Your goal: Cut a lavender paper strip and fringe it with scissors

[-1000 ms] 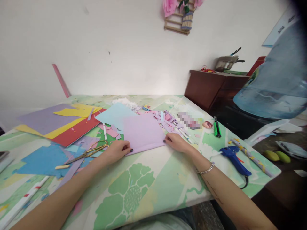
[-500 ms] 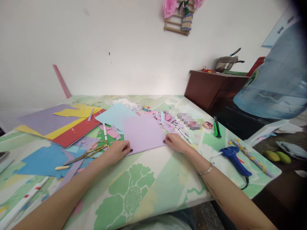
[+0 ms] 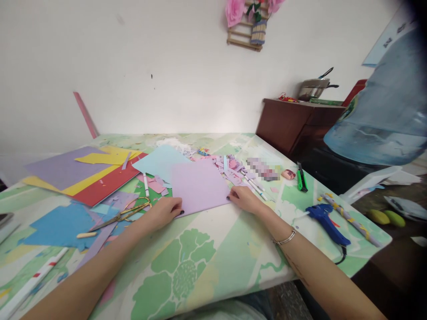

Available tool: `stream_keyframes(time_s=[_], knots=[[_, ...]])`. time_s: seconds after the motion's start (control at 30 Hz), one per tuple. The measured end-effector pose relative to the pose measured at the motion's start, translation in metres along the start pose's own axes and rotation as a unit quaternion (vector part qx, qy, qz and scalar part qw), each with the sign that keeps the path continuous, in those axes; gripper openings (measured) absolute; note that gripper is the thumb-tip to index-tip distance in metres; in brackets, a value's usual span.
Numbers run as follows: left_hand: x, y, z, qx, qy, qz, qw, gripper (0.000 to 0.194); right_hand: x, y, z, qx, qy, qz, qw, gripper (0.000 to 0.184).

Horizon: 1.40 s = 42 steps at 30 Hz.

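Note:
A light purple sheet of paper point(image 3: 200, 186) lies on the table in front of me. My left hand point(image 3: 167, 210) pinches its near left corner, thumb on the edge and fingers curled. At the near right corner my right hand point(image 3: 245, 198) grips the same sheet between thumb and fingers. Just left of my left hand are gold-handled scissors point(image 3: 125, 214), resting on blue paper point(image 3: 62, 226) and scraps. A light blue sheet point(image 3: 160, 161) is partly covered by the purple one. White pens point(image 3: 255, 186) lie beyond my right hand.
Right of my right arm are a blue glue gun point(image 3: 325, 222), a decorated stick point(image 3: 350, 218) and a green box cutter point(image 3: 302, 178). Purple, yellow and red sheets point(image 3: 108, 182) are stacked at the left. Paper scraps point(image 3: 233, 169) pile up behind the sheet. A water bottle point(image 3: 383, 115) stands at the right.
Both hands keep their hold on the purple sheet, which stays in place. Only a very slight shift of the camera view shows.

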<state>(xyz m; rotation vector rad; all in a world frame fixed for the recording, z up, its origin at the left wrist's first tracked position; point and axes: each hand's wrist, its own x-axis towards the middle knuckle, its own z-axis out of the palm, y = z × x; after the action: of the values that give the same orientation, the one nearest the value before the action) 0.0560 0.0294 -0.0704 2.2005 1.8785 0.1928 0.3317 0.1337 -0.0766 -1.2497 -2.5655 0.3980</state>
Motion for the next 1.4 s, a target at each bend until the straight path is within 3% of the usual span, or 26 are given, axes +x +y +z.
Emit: stream_keyframes(time_s=[0.5, 0.63, 0.77, 0.87, 0.97, 1.07, 1.17, 1.27, 1.4], knots=[[0.0, 0.001, 0.004, 0.033, 0.015, -0.028, 0.999, 0.011, 0.001, 0.001, 0.001, -0.001, 0.001, 0.003, 1.0, 0.01], [-0.002, 0.002, 0.007, 0.072, 0.066, 0.059, 0.993, 0.052, 0.0, -0.001, 0.0, -0.004, 0.002, 0.001, 1.0, 0.009], [-0.002, 0.004, 0.013, 0.148, 0.038, 0.134, 0.979, 0.087, 0.0, -0.001, 0.001, -0.009, 0.004, -0.009, 1.0, 0.01], [-0.001, 0.005, 0.016, 0.177, 0.024, 0.152, 0.972, 0.096, 0.0, 0.001, 0.002, -0.016, 0.008, -0.025, 1.0, 0.008], [0.0, 0.006, 0.015, 0.196, 0.03, 0.162, 0.967, 0.094, 0.0, 0.001, 0.003, -0.029, 0.026, -0.055, 0.998, 0.007], [0.001, 0.008, 0.015, 0.209, 0.039, 0.172, 0.962, 0.089, -0.003, -0.005, 0.006, -0.054, 0.046, -0.101, 0.992, 0.017], [0.002, 0.009, 0.017, 0.209, 0.05, 0.187, 0.959, 0.077, -0.007, -0.018, 0.009, -0.079, 0.034, -0.171, 0.982, 0.017], [0.002, 0.01, 0.022, 0.201, 0.078, 0.205, 0.955, 0.059, -0.015, -0.035, 0.016, -0.15, 0.029, -0.279, 0.948, 0.017], [0.002, 0.012, 0.03, 0.206, 0.104, 0.227, 0.946, 0.047, -0.027, -0.055, 0.027, -0.219, 0.054, -0.308, 0.924, 0.019]])
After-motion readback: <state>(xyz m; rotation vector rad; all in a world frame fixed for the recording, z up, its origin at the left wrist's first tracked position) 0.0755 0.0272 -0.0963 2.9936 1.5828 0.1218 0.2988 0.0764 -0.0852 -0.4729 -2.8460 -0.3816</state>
